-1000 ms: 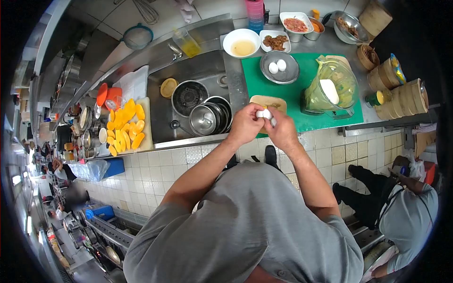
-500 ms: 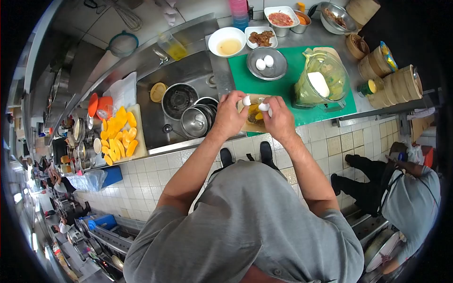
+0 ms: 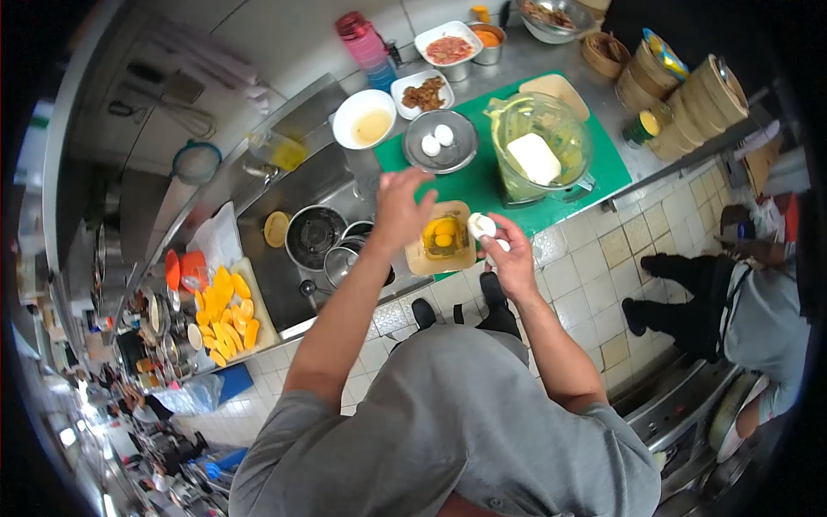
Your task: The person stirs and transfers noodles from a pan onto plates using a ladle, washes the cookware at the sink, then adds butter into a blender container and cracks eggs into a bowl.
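In the head view my left hand [image 3: 401, 208] is over the sink's edge, left of a beige square container [image 3: 420, 261]. Its fingers are apart and slightly blurred, and I see nothing in them. Cracked eggs with yellow yolks [image 3: 444, 235] lie in the container. My right hand [image 3: 514, 263], just right of the container, is closed on white eggshells [image 3: 481, 227]. Beyond the container, two whole white eggs [image 3: 443, 135] sit in a grey metal bowl [image 3: 417, 158] on the green cutting board [image 3: 594, 145].
A blender jug [image 3: 579, 129] holding a white block stands on the board's right. Pots [image 3: 312, 237] fill part of the sink at left, beside cut orange pieces [image 3: 228, 323]. Bowls of food [image 3: 349, 121] line the back. Another person [image 3: 762, 319] is at far right.
My hands have separated: the left has moved away, up and left of the container, without a shell. My right now has the eggshells beside the container. The camera view has shifted and tilted.
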The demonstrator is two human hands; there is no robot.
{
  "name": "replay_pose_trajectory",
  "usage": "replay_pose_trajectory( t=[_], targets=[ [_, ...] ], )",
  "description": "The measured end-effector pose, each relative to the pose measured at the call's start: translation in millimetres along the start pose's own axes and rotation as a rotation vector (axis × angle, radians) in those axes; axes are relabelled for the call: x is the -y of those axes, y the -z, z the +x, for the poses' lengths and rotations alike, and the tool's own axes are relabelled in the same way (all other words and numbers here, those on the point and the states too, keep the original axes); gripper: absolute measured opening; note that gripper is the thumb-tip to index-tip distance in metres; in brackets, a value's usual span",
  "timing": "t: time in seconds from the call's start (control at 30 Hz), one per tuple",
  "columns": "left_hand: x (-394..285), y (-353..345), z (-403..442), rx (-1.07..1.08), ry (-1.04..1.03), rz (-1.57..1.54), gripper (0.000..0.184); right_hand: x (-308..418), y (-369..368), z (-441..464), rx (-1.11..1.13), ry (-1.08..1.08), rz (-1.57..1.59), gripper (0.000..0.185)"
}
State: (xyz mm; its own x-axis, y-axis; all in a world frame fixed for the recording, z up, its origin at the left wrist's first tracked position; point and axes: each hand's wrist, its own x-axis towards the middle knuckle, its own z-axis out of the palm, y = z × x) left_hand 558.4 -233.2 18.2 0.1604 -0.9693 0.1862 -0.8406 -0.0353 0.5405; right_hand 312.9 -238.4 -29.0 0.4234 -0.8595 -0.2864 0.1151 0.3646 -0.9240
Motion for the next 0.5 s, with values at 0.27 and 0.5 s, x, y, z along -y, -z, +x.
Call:
replay_pose_trajectory(
  t=[0.27,0.5],
  targets=[
    [29,-51,132,0.445,0.283,0.606,0.057,-62,150,-31,-0.682,0.02,0.165,0.046],
    [6,-68,140,0.323,0.235,0.679,0.052,-181,251,28,-1.222,-0.273,0.264,0.051]
  ],
)
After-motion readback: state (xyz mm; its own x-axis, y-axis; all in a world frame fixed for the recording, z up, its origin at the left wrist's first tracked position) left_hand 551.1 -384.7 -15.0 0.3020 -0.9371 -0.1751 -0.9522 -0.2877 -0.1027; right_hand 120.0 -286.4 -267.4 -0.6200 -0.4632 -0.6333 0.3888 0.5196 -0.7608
